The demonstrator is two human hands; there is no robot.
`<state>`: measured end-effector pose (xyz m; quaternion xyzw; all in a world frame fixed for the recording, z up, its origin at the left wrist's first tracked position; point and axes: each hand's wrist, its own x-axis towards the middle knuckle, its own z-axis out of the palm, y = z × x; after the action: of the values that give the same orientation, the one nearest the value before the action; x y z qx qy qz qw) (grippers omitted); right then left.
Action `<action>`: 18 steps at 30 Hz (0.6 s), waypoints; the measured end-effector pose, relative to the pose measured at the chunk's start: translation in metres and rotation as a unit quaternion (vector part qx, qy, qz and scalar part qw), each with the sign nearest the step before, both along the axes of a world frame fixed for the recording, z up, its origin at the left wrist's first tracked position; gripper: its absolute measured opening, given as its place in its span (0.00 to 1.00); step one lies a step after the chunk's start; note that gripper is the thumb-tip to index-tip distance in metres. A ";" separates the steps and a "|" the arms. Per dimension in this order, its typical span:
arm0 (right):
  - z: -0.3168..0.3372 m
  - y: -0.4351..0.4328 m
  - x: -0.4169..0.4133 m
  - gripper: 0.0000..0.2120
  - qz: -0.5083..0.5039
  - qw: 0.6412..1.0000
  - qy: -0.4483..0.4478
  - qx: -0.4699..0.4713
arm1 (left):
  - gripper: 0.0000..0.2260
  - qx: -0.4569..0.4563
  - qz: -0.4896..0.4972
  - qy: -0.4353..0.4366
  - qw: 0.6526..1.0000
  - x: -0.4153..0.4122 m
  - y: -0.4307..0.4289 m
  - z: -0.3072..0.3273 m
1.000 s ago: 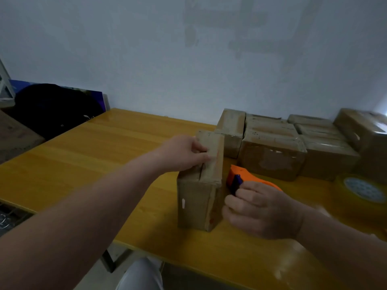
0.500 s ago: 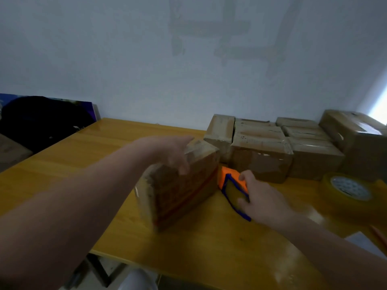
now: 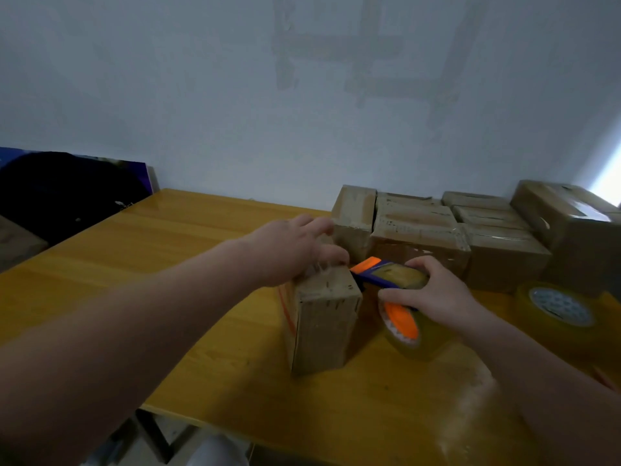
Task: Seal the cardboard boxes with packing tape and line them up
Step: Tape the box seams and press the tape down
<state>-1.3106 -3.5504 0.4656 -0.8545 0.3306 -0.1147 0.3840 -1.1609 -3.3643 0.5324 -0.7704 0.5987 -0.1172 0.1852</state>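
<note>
**Dispenser nose meets the box's upper right edge**

The right hand [image 3: 433,290] is wrapped round the tape dispenser [image 3: 401,319], nose pointing left at the cardboard box [image 3: 322,324] just beside it (contact is blurred). The box stands tall on the table [image 3: 201,237], its top running away from the person. The left hand [image 3: 295,250] clasps that top, forearm stretched in from the near left.

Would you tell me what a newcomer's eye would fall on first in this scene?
The orange and blue tape dispenser stands out at centre, gripped by the right hand beside the upright cardboard box that the left hand holds by its top. Behind them, taped boxes sit packed together by the wall, and a spare tape roll lies at the right of the yellow table.
</note>
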 end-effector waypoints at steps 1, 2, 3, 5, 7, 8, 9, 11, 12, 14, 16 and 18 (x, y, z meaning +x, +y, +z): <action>0.003 -0.002 -0.001 0.33 0.005 0.999 0.024 -0.023 | 0.41 0.002 -0.007 -0.017 1.000 -0.001 0.000 -0.001; 0.007 -0.004 -0.002 0.32 0.010 0.998 0.052 -0.045 | 0.41 0.003 -0.007 -0.014 1.000 -0.001 0.001 -0.002; 0.012 -0.006 -0.002 0.31 0.013 0.994 0.084 -0.070 | 0.39 -0.003 0.003 0.017 1.000 -0.002 0.001 -0.002; 0.019 -0.009 -0.001 0.30 0.022 0.983 0.143 -0.112 | 0.34 -0.022 0.034 0.135 0.990 -0.006 0.004 0.001; 0.022 -0.006 0.002 0.29 0.027 0.972 0.187 -0.140 | 0.28 -0.022 0.051 0.259 0.964 -0.012 0.008 0.006; 0.020 -0.004 0.003 0.28 0.026 0.967 0.200 -0.156 | 0.24 -0.016 0.054 0.305 0.951 -0.015 0.009 0.007; 0.017 -0.002 0.003 0.28 0.024 0.963 0.204 -0.172 | 0.21 -0.009 0.055 0.333 0.941 -0.019 0.009 0.007; 0.012 0.000 0.003 0.27 0.022 0.963 0.189 -0.190 | 0.25 0.009 0.043 0.327 0.944 -0.024 0.010 0.006; 0.011 -0.001 0.001 0.28 0.024 0.966 0.178 -0.186 | 0.27 0.007 0.036 0.310 0.950 -0.023 0.010 0.004; 0.011 -0.004 -0.005 0.30 0.025 0.978 0.146 -0.148 | 0.29 -0.019 0.030 0.290 0.956 -0.017 0.010 0.000; 0.015 -0.008 -0.011 0.32 0.015 0.992 0.088 -0.092 | 0.29 -0.049 0.028 0.279 0.959 -0.008 0.011 -0.004; 0.023 -0.010 -0.018 0.33 0.007 0.999 0.016 -0.044 | 0.31 -0.077 0.026 0.277 0.958 -0.002 0.011 -0.009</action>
<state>-1.3289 -3.5607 0.4882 -0.8748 0.3249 -0.1127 0.3413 -1.1624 -3.3532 0.5236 -0.8000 0.5954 0.0598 -0.0444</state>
